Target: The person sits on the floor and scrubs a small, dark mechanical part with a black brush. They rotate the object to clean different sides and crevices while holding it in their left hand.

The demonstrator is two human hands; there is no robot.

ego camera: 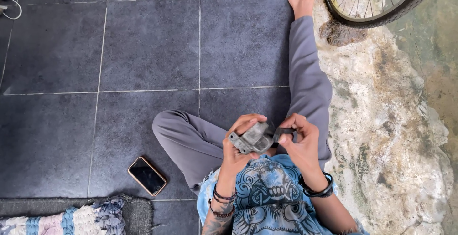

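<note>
The left hand wraps its fingers shut around a grey metal part, held just above the lap, while the right hand pinches a small dark piece at the part's right end, thumb and fingers closed on it. Both wrists are bent inward, forearms rising from the near edge. The pinch looks slight, so the dark piece could slip and drop onto the tiled floor. To the near left lie a phone and a rag rug; far right, beyond the outstretched foot, is a bicycle wheel.
</note>
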